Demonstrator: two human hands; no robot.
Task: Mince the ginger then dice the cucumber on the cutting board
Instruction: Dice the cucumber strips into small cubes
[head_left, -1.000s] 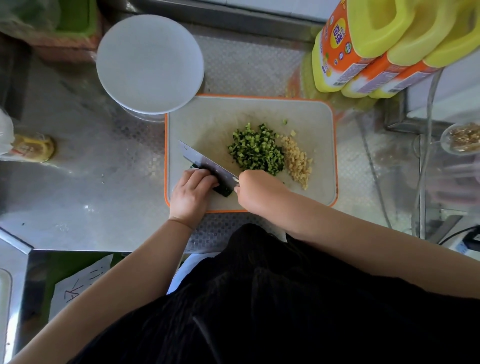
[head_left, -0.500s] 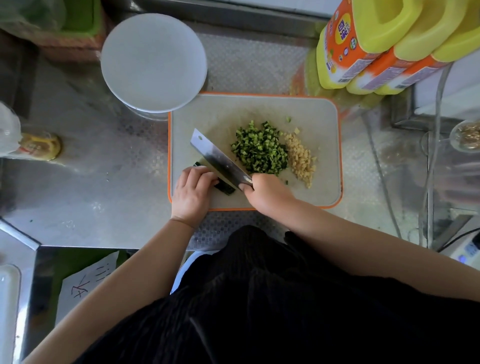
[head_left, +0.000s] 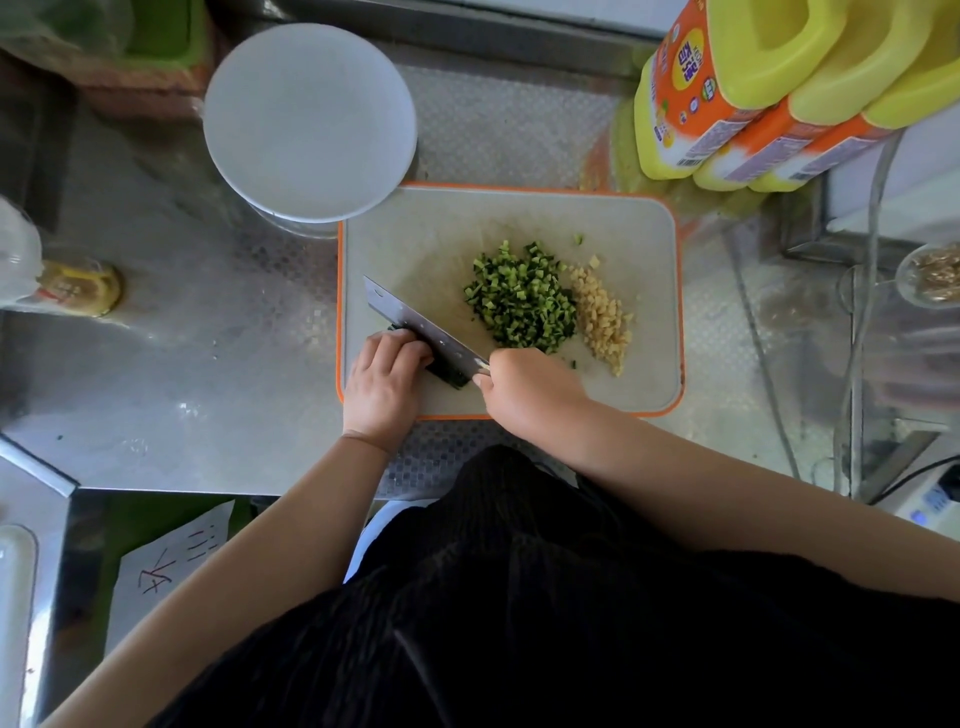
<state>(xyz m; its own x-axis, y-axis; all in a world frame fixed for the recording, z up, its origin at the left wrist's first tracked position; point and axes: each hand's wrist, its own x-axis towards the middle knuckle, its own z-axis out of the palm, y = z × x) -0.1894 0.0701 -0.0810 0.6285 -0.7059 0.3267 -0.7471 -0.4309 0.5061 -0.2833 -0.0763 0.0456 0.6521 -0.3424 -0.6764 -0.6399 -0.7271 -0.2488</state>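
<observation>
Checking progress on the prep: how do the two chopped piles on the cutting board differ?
The diced cucumber is dark and light green; the minced ginger is pale yellow. The cucumber pile is the wider one; the ginger forms a narrower strip. The cucumber lies nearer the knife, the ginger on its far side. Both rest loose on the cutting board, touching each other.

We cannot see the knife's handle inside the right hand (head_left: 524, 387), and the uncut cucumber piece (head_left: 448, 373) shows only as a dark sliver between blade (head_left: 423, 330) and left hand (head_left: 384, 379). The yellow bottles (head_left: 769, 88) run off the top edge. The jar (head_left: 78, 288) at left is blurred.
</observation>
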